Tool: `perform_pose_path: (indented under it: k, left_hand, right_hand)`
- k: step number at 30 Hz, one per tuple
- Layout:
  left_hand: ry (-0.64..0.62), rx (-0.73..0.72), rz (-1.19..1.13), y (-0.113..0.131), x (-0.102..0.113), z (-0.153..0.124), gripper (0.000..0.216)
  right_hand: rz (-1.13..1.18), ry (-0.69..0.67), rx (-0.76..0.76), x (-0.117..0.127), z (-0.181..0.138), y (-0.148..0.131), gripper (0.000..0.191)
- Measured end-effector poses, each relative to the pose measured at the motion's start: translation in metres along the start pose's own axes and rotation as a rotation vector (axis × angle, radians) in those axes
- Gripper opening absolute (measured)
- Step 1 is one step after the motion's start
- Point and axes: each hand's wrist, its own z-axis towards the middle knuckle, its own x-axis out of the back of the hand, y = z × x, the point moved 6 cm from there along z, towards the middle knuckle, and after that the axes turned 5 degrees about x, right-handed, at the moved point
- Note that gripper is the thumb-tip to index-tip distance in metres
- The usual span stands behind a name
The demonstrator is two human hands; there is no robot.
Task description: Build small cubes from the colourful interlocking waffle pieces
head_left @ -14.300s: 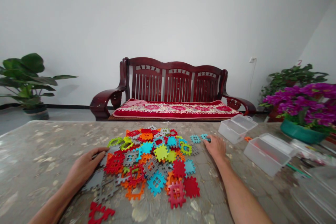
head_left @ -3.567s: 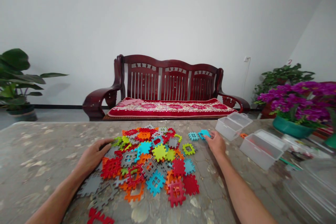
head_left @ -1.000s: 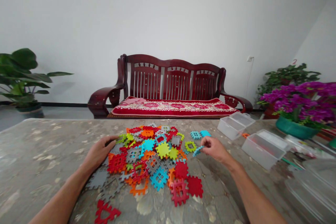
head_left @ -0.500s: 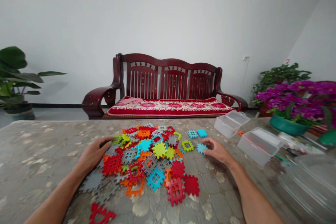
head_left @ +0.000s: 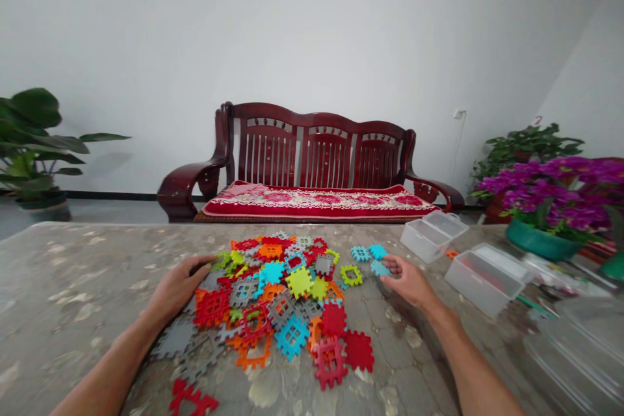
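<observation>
A pile of flat, notched plastic puzzle tiles (head_left: 299, 281) in red, orange, grey, blue and lime lies on the table. My left hand (head_left: 181, 283) rests against the pile's left edge, fingers apart, beside some lime tiles (head_left: 229, 264) and holding nothing. Right of the pile, my right hand (head_left: 408, 281) pinches the edge of a light blue tile (head_left: 379, 268). Just beyond it lie a blue window tile (head_left: 360, 253) and a solid blue tile (head_left: 377, 251). A lime frame tile (head_left: 351, 275) sits to its left.
Two clear plastic boxes (head_left: 420, 244) (head_left: 480, 283) stand on the right, with a small orange piece (head_left: 452, 253) between them. A clear lid-like container (head_left: 580, 344) and a teal pot of purple flowers (head_left: 541, 238) are farther right. A wooden bench (head_left: 302, 123) is behind the table.
My right hand has moved the light blue tile a little away from me, closer to the other two blue tiles. My left hand stays at the pile. The view has shifted slightly.
</observation>
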Motion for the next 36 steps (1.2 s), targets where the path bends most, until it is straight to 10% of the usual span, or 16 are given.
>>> perform_pose_path:
  k: [12,36]
  left_hand:
    - [0.001,0.031,-0.016,-0.003,-0.002,-0.001,0.050]
    - [-0.005,0.038,-0.030,-0.005,-0.003,-0.002,0.051]
  right_hand:
    - [-0.433,0.191,-0.148,-0.019,0.043,-0.053,0.045]
    - [-0.552,0.114,-0.177,-0.041,0.042,-0.053,0.040]
